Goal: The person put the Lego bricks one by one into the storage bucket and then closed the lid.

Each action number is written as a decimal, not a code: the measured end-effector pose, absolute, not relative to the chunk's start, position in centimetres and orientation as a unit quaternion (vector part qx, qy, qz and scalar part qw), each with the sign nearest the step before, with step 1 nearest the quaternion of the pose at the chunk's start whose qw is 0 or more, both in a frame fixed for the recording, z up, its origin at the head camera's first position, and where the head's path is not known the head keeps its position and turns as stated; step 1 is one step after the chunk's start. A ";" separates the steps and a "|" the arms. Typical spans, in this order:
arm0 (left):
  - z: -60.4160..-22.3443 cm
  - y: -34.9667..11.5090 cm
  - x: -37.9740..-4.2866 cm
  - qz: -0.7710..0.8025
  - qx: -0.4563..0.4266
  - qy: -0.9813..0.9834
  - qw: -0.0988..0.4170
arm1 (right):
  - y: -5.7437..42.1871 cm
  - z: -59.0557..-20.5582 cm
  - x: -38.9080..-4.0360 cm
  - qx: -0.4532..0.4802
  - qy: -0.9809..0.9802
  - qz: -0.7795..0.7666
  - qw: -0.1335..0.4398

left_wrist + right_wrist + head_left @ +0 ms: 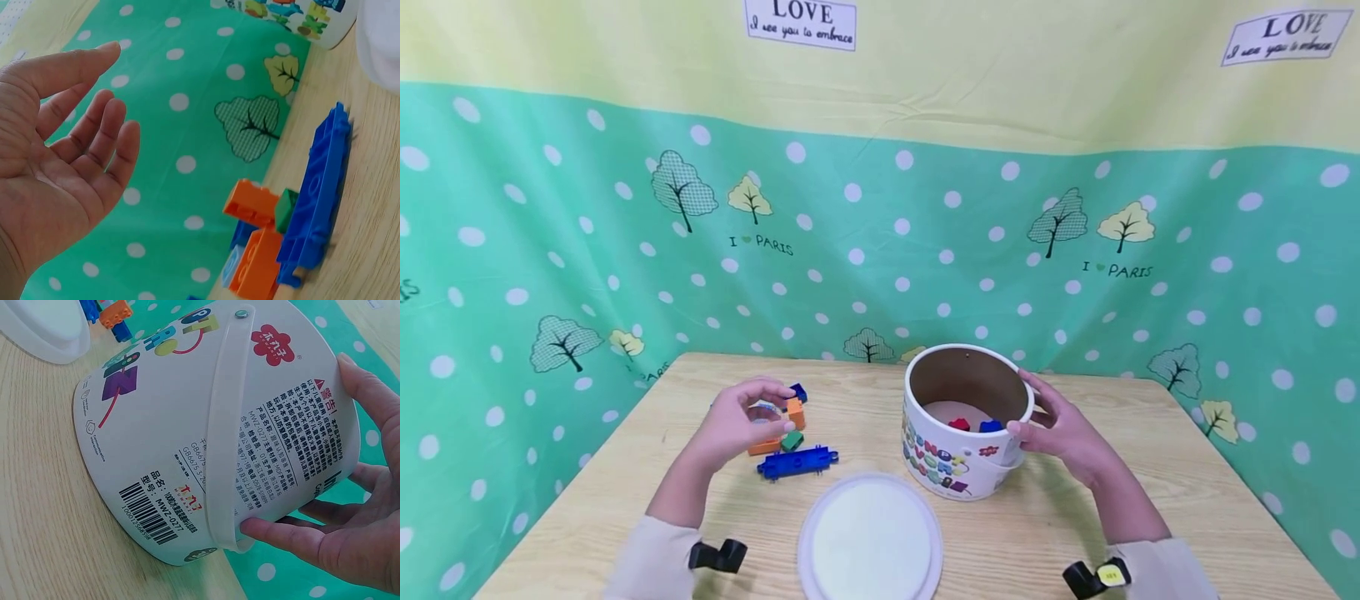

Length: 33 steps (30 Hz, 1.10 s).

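My left hand [739, 421] hovers over a small group of toy building blocks at the table's left, fingers loosely bent and apart. In the left wrist view nothing lies between the fingers of the left hand [78, 140]. Below it are an orange block [795, 412], a green block [792, 441] and a long blue toy base [797, 462]. My right hand [1063, 427] grips the right side of a white printed bucket [958, 471], thumb and fingers spread round its wall near the rim. Inside the bucket lie a red block [959, 424] and a blue block [991, 426].
A round white lid [871, 542] lies on the wooden table [1000, 550] in front of the bucket. The bucket's white handle [225, 437] hangs down along its side. A green and yellow printed cloth [880, 275] hangs behind the table.
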<state>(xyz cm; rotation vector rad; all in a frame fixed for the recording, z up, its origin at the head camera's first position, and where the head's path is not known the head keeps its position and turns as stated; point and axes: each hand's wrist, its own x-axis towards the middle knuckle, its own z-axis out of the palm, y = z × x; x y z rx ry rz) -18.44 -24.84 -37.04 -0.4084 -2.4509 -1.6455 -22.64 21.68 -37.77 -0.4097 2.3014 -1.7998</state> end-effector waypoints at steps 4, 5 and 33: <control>-37.2 -26.2 -17.8 -0.552 -0.119 -0.820 0.091 | 21.7 -37.8 -22.6 -0.136 0.777 -0.607 0.095; -37.2 -26.6 -17.6 -0.551 -0.113 -0.822 0.094 | 21.7 -37.7 -22.7 -0.137 0.778 -0.606 0.095; -39.6 -34.2 -17.1 -0.518 -0.009 -0.849 0.103 | 21.7 -37.7 -22.3 -0.144 0.785 -0.597 0.084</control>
